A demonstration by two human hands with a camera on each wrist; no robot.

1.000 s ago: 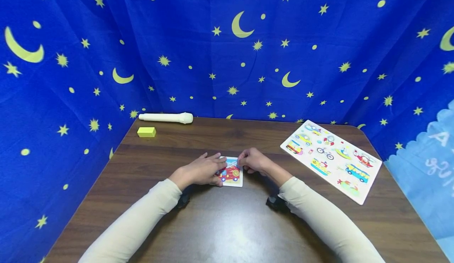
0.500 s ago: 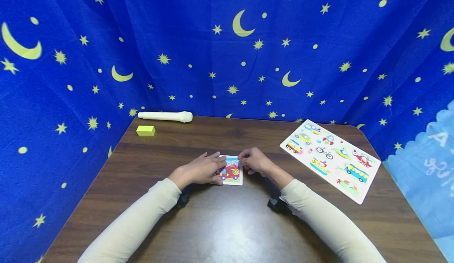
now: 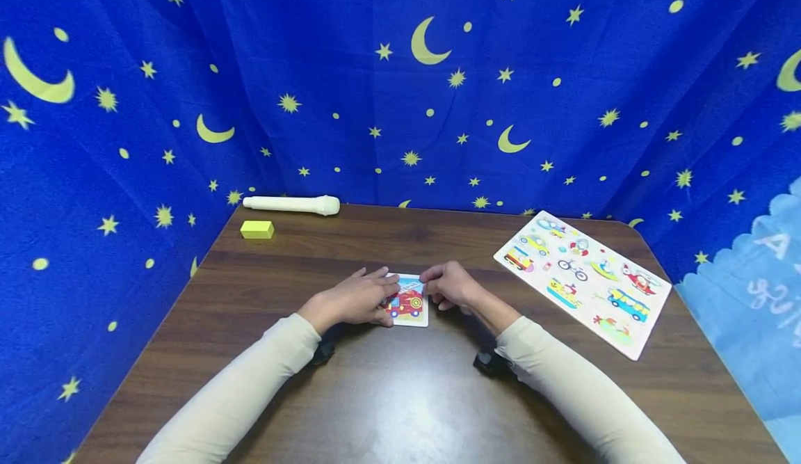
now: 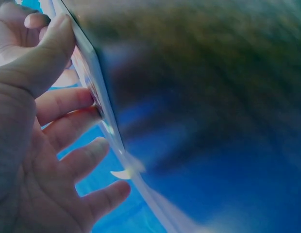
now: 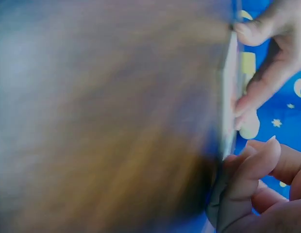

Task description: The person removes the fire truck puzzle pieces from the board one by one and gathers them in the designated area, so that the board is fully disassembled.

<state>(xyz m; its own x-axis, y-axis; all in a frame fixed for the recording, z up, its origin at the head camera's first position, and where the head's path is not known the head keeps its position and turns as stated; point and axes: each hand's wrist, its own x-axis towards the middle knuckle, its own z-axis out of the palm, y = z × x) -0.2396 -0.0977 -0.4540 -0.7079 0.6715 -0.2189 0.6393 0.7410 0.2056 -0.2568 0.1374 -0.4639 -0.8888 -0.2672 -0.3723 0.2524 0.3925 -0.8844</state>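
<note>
A small square picture puzzle (image 3: 409,305) with a red fire truck and a white border lies flat on the brown table. My left hand (image 3: 357,300) covers its left part, fingers spread over the picture and thumb at the near edge. In the left wrist view, index and middle fingertips touch the face of the puzzle (image 4: 98,77). At the upper right corner my right hand (image 3: 453,286) has its fingers curled, thumb and index pinching at the border. The right wrist view has those fingertips right at the edge of the puzzle (image 5: 228,87), which partly hides behind them.
A larger white board (image 3: 585,280) with printed vehicles lies slanted on the right. At the back left are a white microphone-shaped object (image 3: 294,204) and a yellow block (image 3: 257,229). A blue curtain (image 3: 363,102) with moons and stars surrounds the table (image 3: 350,408).
The right hand has shifted very slightly to the right at the puzzle's corner. The left hand stays in place on the puzzle. The head view has tipped a little.
</note>
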